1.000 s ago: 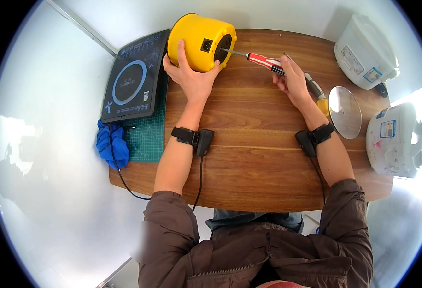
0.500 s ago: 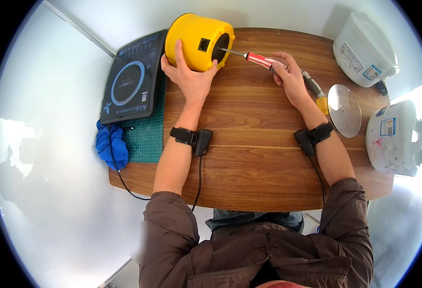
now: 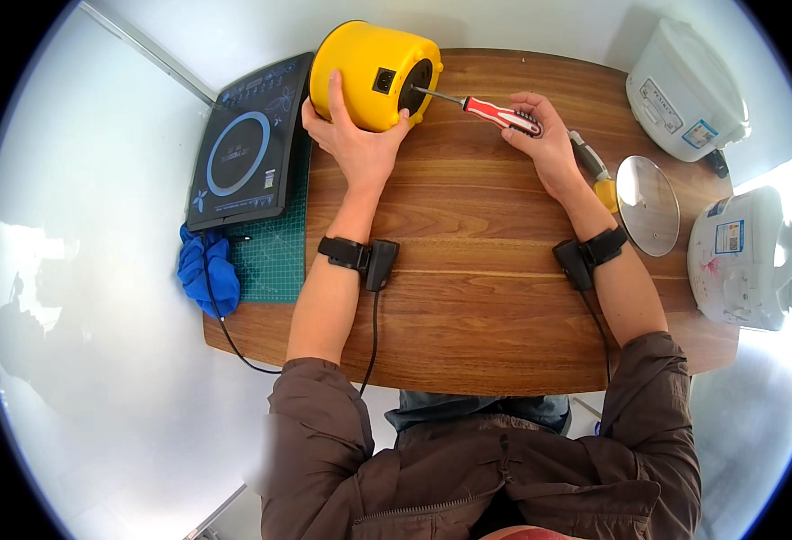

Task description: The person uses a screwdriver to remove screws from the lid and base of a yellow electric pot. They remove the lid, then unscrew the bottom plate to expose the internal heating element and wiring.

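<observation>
At twelve o'clock on the wooden worktop point(image 3: 504, 297), the red-handled screwdriver point(image 3: 490, 111) points ten o'clock into the tipped yellow cooker pot point(image 3: 373, 76); right hand point(image 3: 540, 135) grip closed around its handle, left hand point(image 3: 355, 144) cupping the pot.

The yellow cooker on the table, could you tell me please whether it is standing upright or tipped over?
Tipped onto its side: the yellow cooker shows its underside toward the screwdriver, steadied by the left hand.
</observation>
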A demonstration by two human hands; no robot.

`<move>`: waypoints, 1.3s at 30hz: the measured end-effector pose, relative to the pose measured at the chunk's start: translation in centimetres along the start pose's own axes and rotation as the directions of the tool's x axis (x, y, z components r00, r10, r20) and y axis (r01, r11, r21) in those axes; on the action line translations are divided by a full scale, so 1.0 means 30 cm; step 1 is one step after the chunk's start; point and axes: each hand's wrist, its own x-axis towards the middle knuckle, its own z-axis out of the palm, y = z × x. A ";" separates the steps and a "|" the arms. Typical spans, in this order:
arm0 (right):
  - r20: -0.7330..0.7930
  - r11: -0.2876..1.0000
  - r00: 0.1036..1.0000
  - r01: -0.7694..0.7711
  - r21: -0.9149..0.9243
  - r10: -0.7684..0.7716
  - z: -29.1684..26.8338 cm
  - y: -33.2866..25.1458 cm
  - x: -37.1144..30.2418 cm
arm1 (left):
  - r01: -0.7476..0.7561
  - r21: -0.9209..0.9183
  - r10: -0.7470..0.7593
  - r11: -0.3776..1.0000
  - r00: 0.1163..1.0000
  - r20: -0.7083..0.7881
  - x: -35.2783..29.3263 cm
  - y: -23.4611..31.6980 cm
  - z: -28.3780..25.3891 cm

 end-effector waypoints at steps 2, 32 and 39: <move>-0.009 0.998 0.998 0.059 -0.034 -0.060 0.012 -0.004 0.000 | 0.001 0.003 -0.001 1.000 1.000 0.002 0.000 -0.004 -0.005; 0.026 0.993 0.998 0.065 -0.097 -0.062 0.006 -0.021 -0.003 | 0.008 0.012 -0.008 1.000 1.000 -0.003 -0.002 -0.002 -0.007; 0.125 0.910 0.910 -0.406 0.088 0.394 -0.009 -0.081 0.010 | 0.008 0.014 -0.008 1.000 1.000 -0.008 -0.003 -0.010 -0.012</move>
